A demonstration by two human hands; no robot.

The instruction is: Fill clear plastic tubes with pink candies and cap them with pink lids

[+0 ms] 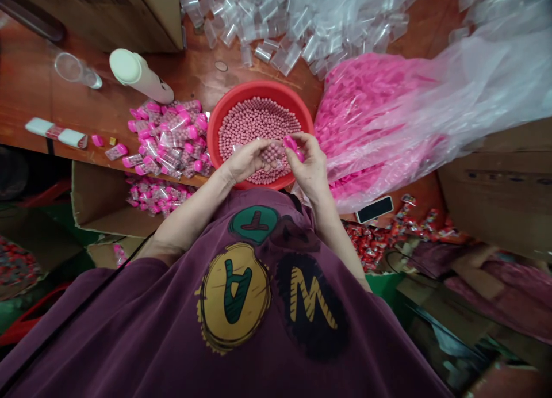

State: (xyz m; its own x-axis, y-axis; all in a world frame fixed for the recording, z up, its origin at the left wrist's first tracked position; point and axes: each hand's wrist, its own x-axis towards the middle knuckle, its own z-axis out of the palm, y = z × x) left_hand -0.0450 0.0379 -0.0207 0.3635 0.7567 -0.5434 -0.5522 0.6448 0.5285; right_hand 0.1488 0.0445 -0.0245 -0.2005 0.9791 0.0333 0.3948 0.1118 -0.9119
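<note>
Over a red basin (pixel 215 107) of small pink beads (pixel 259 119), my two hands work close together. My left hand (pixel 248 161) is closed around a small clear container (pixel 272 152) filled with beads. Bright pink caps (pixel 290 141) sit between the thumb and fingers of my right hand (pixel 311 165), at the container's end. Whether a cap touches the container's rim, I cannot tell. Left of the basin lies a heap of bead-filled containers with pink caps (pixel 168 136).
A clear plastic bag (pixel 375 110) of pink caps lies right of the basin. Empty clear containers (pixel 297 24) are piled behind it. A pale bottle (pixel 140 76), a phone (pixel 374 209) and a cardboard box (pixel 99 199) with more filled containers are around the table edge.
</note>
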